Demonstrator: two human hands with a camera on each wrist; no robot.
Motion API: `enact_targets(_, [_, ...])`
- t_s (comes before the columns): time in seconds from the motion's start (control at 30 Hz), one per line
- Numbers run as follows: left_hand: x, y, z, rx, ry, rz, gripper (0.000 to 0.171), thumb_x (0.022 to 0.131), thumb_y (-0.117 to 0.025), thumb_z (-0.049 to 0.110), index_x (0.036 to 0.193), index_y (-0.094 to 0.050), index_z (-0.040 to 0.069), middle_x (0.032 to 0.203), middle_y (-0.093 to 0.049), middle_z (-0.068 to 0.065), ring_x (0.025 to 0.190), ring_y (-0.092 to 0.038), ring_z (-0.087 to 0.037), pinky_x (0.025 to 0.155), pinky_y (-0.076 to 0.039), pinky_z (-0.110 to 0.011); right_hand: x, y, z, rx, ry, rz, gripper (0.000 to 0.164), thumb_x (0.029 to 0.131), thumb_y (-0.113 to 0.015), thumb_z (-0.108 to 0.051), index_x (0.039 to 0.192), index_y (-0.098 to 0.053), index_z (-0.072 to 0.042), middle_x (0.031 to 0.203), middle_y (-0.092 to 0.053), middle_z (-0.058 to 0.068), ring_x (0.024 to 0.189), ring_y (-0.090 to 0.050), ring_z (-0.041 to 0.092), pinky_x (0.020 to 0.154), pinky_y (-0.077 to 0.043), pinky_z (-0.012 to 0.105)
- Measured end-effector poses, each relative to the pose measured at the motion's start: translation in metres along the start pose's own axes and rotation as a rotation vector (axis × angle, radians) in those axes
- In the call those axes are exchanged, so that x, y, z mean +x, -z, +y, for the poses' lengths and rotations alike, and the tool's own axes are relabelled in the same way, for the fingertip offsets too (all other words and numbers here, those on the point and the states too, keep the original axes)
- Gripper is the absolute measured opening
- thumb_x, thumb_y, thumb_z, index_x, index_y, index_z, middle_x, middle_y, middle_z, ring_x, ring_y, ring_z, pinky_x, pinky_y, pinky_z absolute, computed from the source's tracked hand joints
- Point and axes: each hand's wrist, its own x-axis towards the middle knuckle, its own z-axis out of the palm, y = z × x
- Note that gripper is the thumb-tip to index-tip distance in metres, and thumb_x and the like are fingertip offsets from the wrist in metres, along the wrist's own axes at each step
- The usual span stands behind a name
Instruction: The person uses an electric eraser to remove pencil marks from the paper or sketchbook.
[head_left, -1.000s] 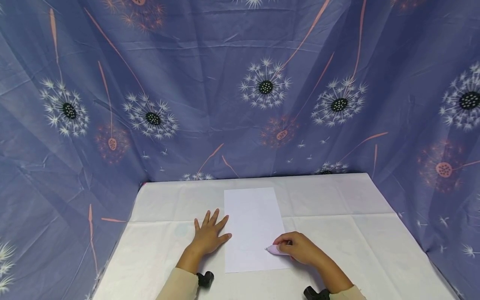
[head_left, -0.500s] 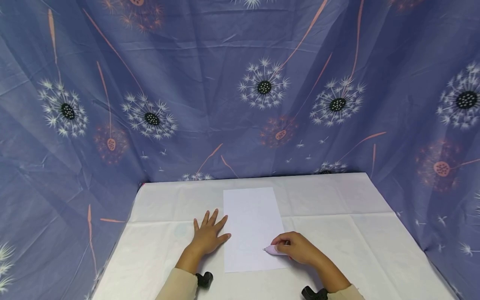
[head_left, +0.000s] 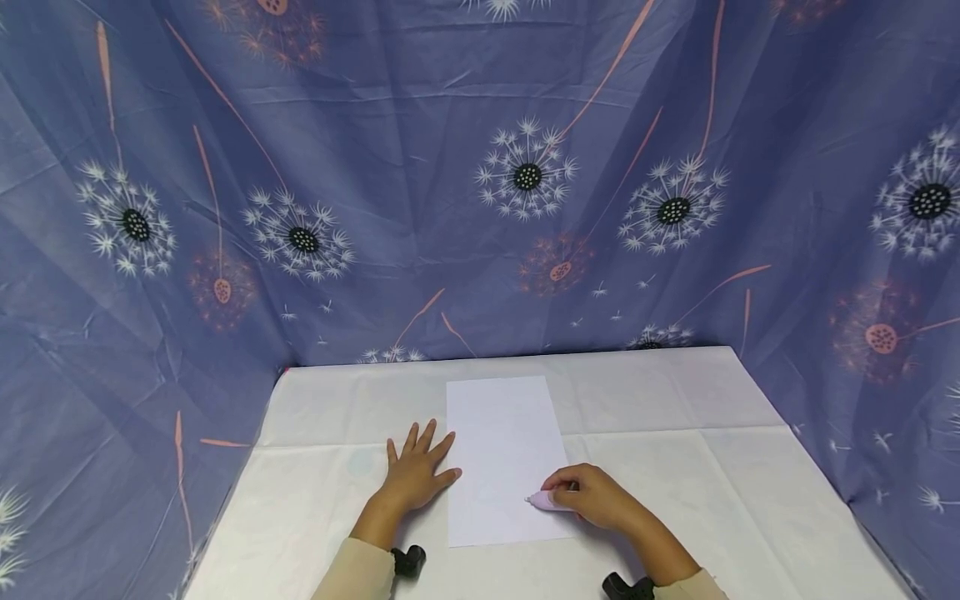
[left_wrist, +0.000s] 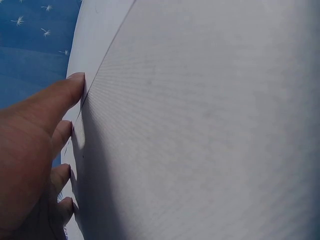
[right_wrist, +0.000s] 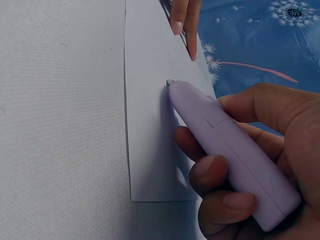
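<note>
A white sheet of paper [head_left: 498, 442] lies upright in front of me. My left hand [head_left: 416, 479] rests with spread fingers along its left edge, the thumb at the margin. In the left wrist view, the fingertips [left_wrist: 76, 80] touch the surface near the paper's edge. My right hand [head_left: 596, 497] holds a lilac pen-shaped tool [head_left: 550, 500], like a correction tape pen. Thumb and fingers curl around its thick body [right_wrist: 235, 155] in the right wrist view. Its small pale tip [right_wrist: 172, 83] points left, right at the paper's surface over the lower right part of the sheet.
A white cloth [head_left: 675, 467] with fold creases covers the table. Blue curtains [head_left: 420, 208] with a dandelion print hang behind it and on both sides. Black wrist mounts [head_left: 408, 561] sit by both sleeves.
My right hand has shifted slightly left with the lilac tool over the paper, then stayed about still. The left hand has kept its place.
</note>
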Motion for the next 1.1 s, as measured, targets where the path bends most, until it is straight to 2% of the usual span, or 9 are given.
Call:
enact_targets(0.77, [0.0006,-0.0020,-0.0015,0.003,0.008,-0.009,0.067,0.094,-0.062,0.056,0.152,-0.048,0.024,0.168,-0.025,-0.015,0.156,-0.014,-0.045,0.114,-0.004,-0.081,0.0020,-0.0035,-0.0013,0.002,0.009,-0.016,0.017,0.096,-0.064,-0.021,0.106,-0.077,-0.016,0.079,-0.063,0.000,0.053,-0.052,0.005,0.049,-0.046,0.024])
enact_targets(1.1, [0.0006,-0.0008,-0.0024,0.001,0.006,-0.012,0.067,0.095,-0.061,0.055,0.153,-0.047,0.024,0.168,-0.024,-0.014,0.156,-0.013,-0.045,0.114,-0.003,-0.080,0.0023,-0.0012,-0.0034,-0.014,-0.002,0.015,0.019,0.095,-0.065,-0.021,0.107,-0.077,-0.013,0.081,-0.062,0.001,0.055,-0.054,0.009,0.050,-0.046,0.025])
